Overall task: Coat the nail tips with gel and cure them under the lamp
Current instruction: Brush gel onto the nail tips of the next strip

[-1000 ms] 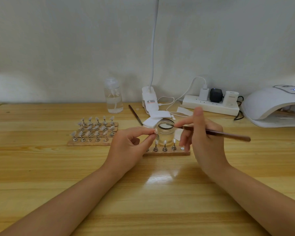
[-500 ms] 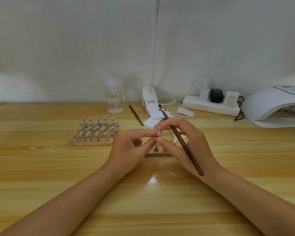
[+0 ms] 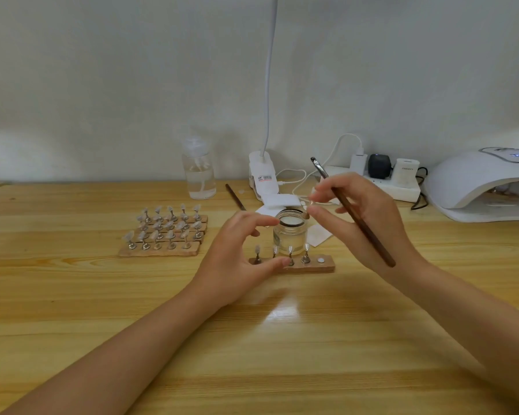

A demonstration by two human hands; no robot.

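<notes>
Right hand (image 3: 363, 223) grips the brush (image 3: 352, 211) across its curled fingers, bristles up and away, and pinches a small nail tip (image 3: 306, 215) just right of the gel jar (image 3: 289, 232) rim. Left hand (image 3: 237, 259) is empty, fingers loosely curved: forefinger at the jar's left rim, thumb on the near wooden strip (image 3: 321, 266) by its four standing tips. Curing lamp (image 3: 474, 184) sits far right.

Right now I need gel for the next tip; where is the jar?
The glass jar stands mid-table, just behind the near wooden strip, between both hands.
</notes>
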